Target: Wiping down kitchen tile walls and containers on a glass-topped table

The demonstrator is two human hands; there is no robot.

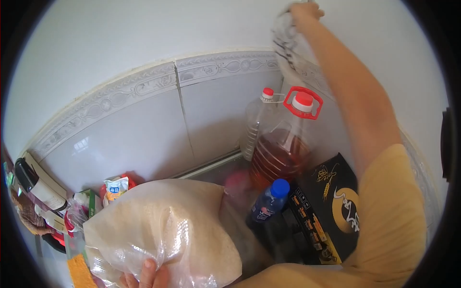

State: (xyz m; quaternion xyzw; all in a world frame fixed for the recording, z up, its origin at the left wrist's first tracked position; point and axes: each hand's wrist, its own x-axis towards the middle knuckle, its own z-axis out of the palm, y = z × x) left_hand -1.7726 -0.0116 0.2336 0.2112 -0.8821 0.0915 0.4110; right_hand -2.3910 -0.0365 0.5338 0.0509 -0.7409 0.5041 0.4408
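With fingertips showing at the bottom edge, my left hand [146, 276] presses against a large, full, translucent woven plastic sack [162, 223]. My right hand [306, 12] is raised at the top right by the wall and grips a pale cloth [288, 43] with dark markings, which hangs down blurred in the wall corner. Below the cloth stand a big clear plastic jug [279, 154] with reddish liquid, a red cap and a red handle, and a second clear jug [252, 126]. A blue-capped plastic bottle [268, 203] stands before them.
A black printed cardboard box [331, 205] lies at the right under my raised arm. Tiled wall [144, 115] bounds the back. At the left are a cream and black appliance [45, 187], small packets [116, 188], a green box [94, 202] and an orange cloth-like piece [82, 271].
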